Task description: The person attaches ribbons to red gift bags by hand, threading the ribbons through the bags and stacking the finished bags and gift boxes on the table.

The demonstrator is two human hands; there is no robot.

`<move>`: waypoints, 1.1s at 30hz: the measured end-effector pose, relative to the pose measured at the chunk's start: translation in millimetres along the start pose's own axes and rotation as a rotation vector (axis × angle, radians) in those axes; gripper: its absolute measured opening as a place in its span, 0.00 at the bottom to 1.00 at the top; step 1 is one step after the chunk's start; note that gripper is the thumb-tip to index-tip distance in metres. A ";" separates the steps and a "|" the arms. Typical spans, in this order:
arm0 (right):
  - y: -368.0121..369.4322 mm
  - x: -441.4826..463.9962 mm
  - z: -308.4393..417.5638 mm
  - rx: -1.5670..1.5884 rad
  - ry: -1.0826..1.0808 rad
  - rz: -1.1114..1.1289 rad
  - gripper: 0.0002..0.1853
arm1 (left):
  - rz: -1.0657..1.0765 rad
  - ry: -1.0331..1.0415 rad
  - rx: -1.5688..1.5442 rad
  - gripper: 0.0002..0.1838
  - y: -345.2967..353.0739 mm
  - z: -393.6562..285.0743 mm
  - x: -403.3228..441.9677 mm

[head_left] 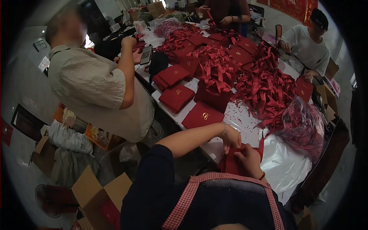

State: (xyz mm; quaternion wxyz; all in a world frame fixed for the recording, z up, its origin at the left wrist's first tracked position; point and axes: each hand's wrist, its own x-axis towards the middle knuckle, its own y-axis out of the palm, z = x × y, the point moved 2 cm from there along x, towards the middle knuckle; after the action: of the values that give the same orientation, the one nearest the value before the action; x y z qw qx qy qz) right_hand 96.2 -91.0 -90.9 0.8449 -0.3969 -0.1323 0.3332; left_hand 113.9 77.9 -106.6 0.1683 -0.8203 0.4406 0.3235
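Close to my body at the table's near edge, my left hand pinches the upper edge of a flat red bag. My right hand is closed on the same bag from the right, thumb on top. A red ribbon runs up beside my right hand. Beyond my left forearm lies a red bag with a gold monogram, and similar stacked bags sit farther left. What my fingertips grip exactly is partly hidden.
Loose red ribbons heap over the white table, among small red specks. A clear plastic bag of ribbons lies right, near white plastic sheeting. A person at left holds a phone; two others work across the table.
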 end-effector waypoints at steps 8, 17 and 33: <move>-3.0 -0.6 -8.8 0.043 -0.075 -0.121 0.17 | -0.433 0.197 0.335 0.14 10.0 -17.8 -13.3; 11.3 9.8 -11.9 -0.097 -0.007 -0.039 0.18 | -1.278 0.395 0.381 0.15 -7.2 7.1 -43.3; 9.0 13.2 -20.5 -0.175 -0.124 0.215 0.26 | -1.365 0.387 0.390 0.17 100.0 2.3 -7.9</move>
State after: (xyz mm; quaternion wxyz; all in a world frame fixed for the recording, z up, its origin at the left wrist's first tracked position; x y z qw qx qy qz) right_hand 111.9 -89.9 -111.6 0.7566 -0.4597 -0.1697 0.4330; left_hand 26.7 28.5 -102.1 0.3943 -0.9096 -0.0969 -0.0880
